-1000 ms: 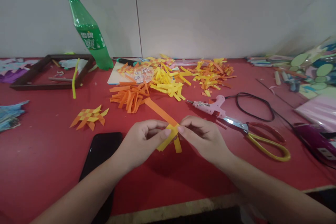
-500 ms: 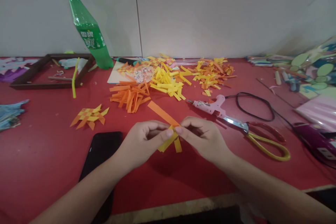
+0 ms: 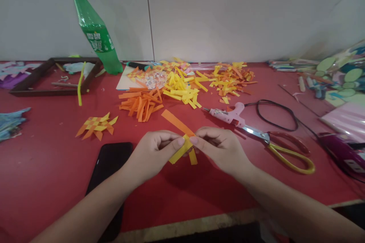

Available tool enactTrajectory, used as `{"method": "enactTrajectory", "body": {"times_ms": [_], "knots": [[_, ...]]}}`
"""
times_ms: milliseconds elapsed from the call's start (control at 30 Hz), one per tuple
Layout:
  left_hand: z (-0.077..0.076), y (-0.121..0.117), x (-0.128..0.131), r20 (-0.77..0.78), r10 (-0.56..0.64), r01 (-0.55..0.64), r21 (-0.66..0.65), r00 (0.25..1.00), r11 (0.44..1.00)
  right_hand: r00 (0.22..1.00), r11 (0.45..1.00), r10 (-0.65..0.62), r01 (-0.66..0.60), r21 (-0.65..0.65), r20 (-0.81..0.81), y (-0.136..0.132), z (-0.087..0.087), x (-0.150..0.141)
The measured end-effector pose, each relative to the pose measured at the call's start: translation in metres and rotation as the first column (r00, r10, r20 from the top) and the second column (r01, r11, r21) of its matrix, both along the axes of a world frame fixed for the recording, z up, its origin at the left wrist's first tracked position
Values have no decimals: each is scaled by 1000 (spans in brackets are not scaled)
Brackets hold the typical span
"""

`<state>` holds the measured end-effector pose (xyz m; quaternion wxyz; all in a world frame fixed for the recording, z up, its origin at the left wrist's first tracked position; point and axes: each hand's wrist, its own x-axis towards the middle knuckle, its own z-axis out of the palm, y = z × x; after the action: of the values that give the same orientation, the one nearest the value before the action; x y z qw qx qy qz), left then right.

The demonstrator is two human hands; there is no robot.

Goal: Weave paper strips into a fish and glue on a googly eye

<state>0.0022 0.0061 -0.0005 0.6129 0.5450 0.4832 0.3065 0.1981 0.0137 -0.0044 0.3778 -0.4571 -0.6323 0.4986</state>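
Between my two hands, just above the red table, yellow paper strips (image 3: 180,152) cross an orange paper strip (image 3: 177,122). My left hand (image 3: 159,150) is closed, its thumb pressing the yellow paper from the left. My right hand (image 3: 221,146) pinches the crossing point where orange and yellow meet. The orange strip's long end sticks out up and to the left; a short yellow end hangs below. Fingers hide how the strips are joined. To the left lies a woven orange-and-yellow paper fish (image 3: 98,125) with pointed ends.
Piles of orange strips (image 3: 142,102) and yellow strips (image 3: 182,89) lie ahead, with orange-yellow scraps (image 3: 234,78) beside them. A pink glue gun (image 3: 228,115) and scissors (image 3: 291,153) are right; a phone (image 3: 112,163) is under my left forearm. A green bottle (image 3: 98,38) and wooden frame (image 3: 48,93) stand back left.
My left thumb has shifted slightly left along the yellow strip, so more of the yellow paper shows between my thumbs. My right hand stays nearly still.
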Motion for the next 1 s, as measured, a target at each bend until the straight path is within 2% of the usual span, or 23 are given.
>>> {"method": "enactTrajectory", "body": {"times_ms": [333, 600, 800, 1000], "knots": [[0, -1, 0, -8, -2, 3, 8, 1000, 1000, 1000, 1000, -1, 1, -7, 8, 0, -1, 0], [1, 0, 0, 17, -27, 28, -50, 1000, 998, 999, 1000, -23, 23, -5, 34, 0, 0, 1], [0, 0, -2, -9, -11, 10, -59, 1000, 998, 1000, 999, -18, 19, 35, -19, 4, 4, 2], [0, 1, 0, 1, -5, 6, -78, 1000, 997, 998, 1000, 1, -3, -29, -64, 6, 1, 4]]}}
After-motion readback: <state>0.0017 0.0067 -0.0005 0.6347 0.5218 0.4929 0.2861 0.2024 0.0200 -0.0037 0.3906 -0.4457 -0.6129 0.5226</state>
